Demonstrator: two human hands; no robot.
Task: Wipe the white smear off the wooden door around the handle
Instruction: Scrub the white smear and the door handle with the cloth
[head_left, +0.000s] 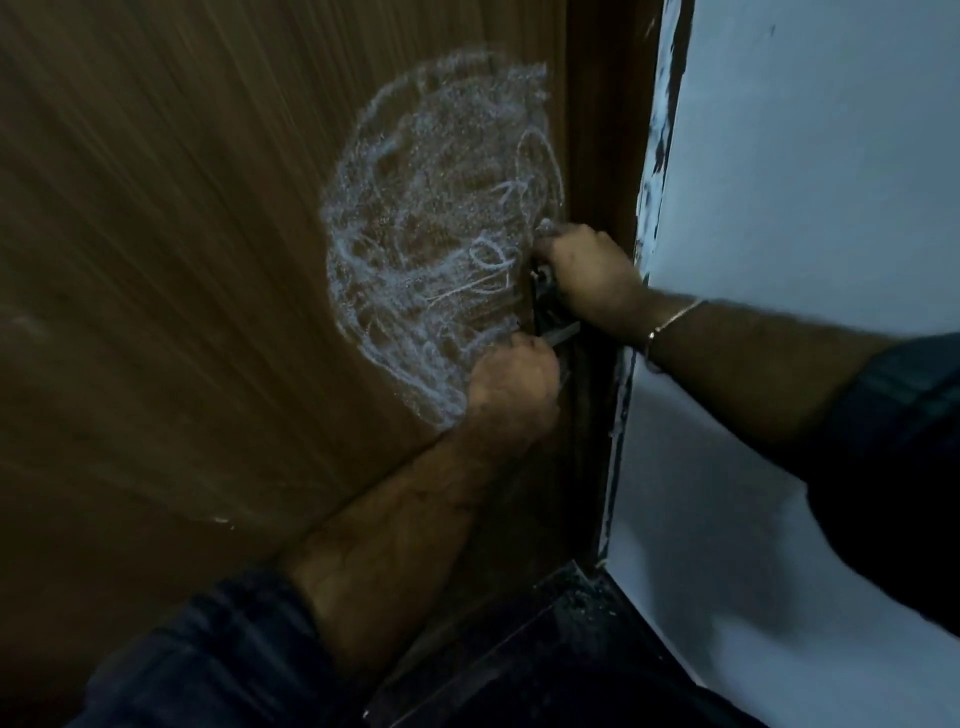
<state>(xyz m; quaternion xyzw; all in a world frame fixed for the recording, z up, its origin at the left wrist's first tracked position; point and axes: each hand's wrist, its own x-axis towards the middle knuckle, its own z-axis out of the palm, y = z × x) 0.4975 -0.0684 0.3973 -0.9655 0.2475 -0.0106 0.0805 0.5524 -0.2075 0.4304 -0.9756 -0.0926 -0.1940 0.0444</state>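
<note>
Left hand (511, 387): curling tight into a fist against the door, knuckles toward the camera, sitting at the lower right edge of the smear and just below the handle; gripping the handle's end or merely clenching beside it, cannot tell.
Right hand (587, 273): reaching in from the right, fingers bending round something small and pale at the fingertips, pressing it to the wood just above the handle; too blurred to name what is being pinched.
Bracelet (670, 325): circling the right wrist, thin and light-coloured.
White smear (436, 228): spreading in scribbled loops over the wooden door (182, 260), near its right edge, above and left of the handle, reaching down to the left hand.
Handle (556, 325): showing as dark metal between the two hands, mostly hiding behind them.
Wall (805, 182): standing pale to the right of the door frame.
Sleeves: covering both upper forearms, dark.
</note>
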